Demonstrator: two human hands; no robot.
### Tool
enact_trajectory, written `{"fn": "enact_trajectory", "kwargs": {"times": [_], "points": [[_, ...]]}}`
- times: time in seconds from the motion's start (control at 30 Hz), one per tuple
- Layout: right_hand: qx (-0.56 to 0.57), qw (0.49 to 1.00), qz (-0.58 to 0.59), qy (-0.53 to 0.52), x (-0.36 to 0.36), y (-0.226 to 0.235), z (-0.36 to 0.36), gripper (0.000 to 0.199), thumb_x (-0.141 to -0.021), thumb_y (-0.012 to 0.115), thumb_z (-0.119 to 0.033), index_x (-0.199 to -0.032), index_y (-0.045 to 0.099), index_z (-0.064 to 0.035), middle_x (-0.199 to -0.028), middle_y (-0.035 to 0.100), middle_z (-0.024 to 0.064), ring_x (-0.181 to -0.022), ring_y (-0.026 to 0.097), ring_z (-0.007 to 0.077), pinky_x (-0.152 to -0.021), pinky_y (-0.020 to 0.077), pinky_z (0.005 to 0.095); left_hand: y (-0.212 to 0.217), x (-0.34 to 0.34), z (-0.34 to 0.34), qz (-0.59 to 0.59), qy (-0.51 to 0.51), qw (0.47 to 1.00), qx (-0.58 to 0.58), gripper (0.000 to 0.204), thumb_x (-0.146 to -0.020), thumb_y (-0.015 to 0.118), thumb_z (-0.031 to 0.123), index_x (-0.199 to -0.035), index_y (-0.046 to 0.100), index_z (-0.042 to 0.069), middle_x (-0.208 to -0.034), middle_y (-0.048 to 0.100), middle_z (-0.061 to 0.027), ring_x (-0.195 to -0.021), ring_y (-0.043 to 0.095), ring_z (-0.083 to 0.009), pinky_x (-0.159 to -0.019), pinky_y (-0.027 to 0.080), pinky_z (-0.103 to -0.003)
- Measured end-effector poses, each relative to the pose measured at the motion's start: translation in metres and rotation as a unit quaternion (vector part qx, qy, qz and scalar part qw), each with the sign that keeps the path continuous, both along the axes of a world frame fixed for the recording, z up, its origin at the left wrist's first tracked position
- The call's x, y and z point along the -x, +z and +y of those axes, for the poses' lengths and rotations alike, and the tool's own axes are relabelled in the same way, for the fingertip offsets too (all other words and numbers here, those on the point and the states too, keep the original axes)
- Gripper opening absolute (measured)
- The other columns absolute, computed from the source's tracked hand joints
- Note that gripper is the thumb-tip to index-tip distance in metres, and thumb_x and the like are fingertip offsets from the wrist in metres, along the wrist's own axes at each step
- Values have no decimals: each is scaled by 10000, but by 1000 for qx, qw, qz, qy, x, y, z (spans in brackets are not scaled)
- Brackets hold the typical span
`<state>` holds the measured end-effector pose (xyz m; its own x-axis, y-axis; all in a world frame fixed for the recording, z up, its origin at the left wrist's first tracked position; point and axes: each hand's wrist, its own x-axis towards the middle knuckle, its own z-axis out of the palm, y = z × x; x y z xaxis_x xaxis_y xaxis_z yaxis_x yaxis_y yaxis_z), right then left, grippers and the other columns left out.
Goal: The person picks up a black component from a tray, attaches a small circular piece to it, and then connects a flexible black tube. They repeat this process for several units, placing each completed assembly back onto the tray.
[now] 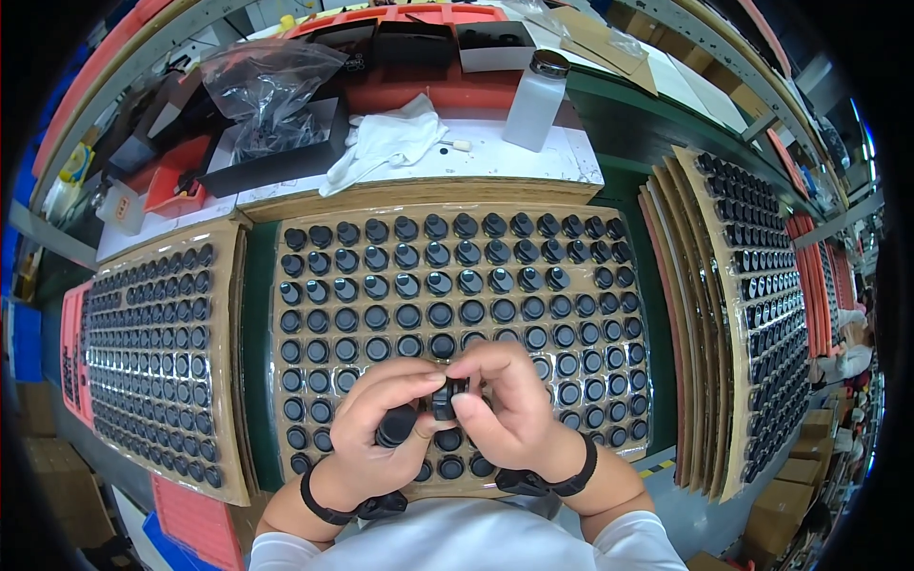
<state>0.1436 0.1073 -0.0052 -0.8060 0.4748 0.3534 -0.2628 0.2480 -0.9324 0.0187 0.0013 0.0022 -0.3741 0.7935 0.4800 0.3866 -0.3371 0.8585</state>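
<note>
Both hands meet low in the middle, over a cardboard tray [457, 211] filled with several rows of small black round parts. My left hand [376, 419] grips a black cylindrical piece [395, 425] that sticks out below its fingers. My right hand [509, 404] pinches a small black round part [446, 395] between thumb and fingers, and the left fingertips touch that same part. Each wrist wears a black strap. In the upper rows of the tray the parts carry rounded tops; the lower ones look like open rings.
A similar tray [228, 381] lies to the left, and a stack of trays [709, 362] leans to the right. Behind are a white cloth [386, 143], a clear bottle with a metal cap [535, 100], black boxes [414, 43] and a plastic bag [262, 90].
</note>
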Motion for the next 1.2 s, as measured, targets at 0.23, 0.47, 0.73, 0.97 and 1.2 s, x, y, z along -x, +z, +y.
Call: {"fn": "enact_trajectory", "kwargs": {"times": [0.23, 0.47, 0.73, 0.97, 1.2], "points": [[89, 996, 19, -18, 4, 3, -5, 196, -921, 439, -158, -1044, 428, -6, -921, 499, 90, -727, 458, 118, -697, 389, 251, -3, 1, 0, 30, 2, 1000, 3, 304, -795, 691, 97, -1044, 541, 9, -978, 589, -161, -791, 567, -170, -627, 456, -242], [330, 940, 70, 52, 7, -2, 11, 227, -942, 409, -250, -1011, 430, -35, -798, 498, 83, -673, 435, 126, -662, 372, 259, -10, 5, 1, -244, -35, 968, 43, 327, -761, 705, 45, -1057, 576, -6, -1020, 618, -122, -842, 569, -141, -750, 466, -276], [311, 947, 78, 33, 8, 1, 9, 269, -919, 480, -266, -1033, 436, -26, -756, 482, 61, -681, 442, 121, -666, 367, 253, -8, 4, 3, -286, -24, 954, 87, 439, -747, 747, 275, -1037, 550, 11, -1008, 618, -132, -943, 590, -212, -866, 452, -343], [135, 991, 16, -13, 6, 3, 4, 342, -838, 624, -172, -1083, 462, 3, -813, 481, 40, -723, 455, 114, -701, 368, 240, -8, 6, 2, -226, -29, 973, 32, 350, -756, 709, 31, -1077, 574, 11, -1030, 606, -73, -755, 522, -76, -702, 447, -224], [-56, 998, -10, -35, 6, 10, 14, 293, -749, 677, -41, -1015, 559, -15, -910, 498, 63, -787, 472, 141, -742, 391, 251, -9, 5, 1, -260, -24, 962, 73, 374, -764, 716, 71, -1102, 569, 5, -985, 602, -57, -747, 513, -74, -689, 440, -224]]}}
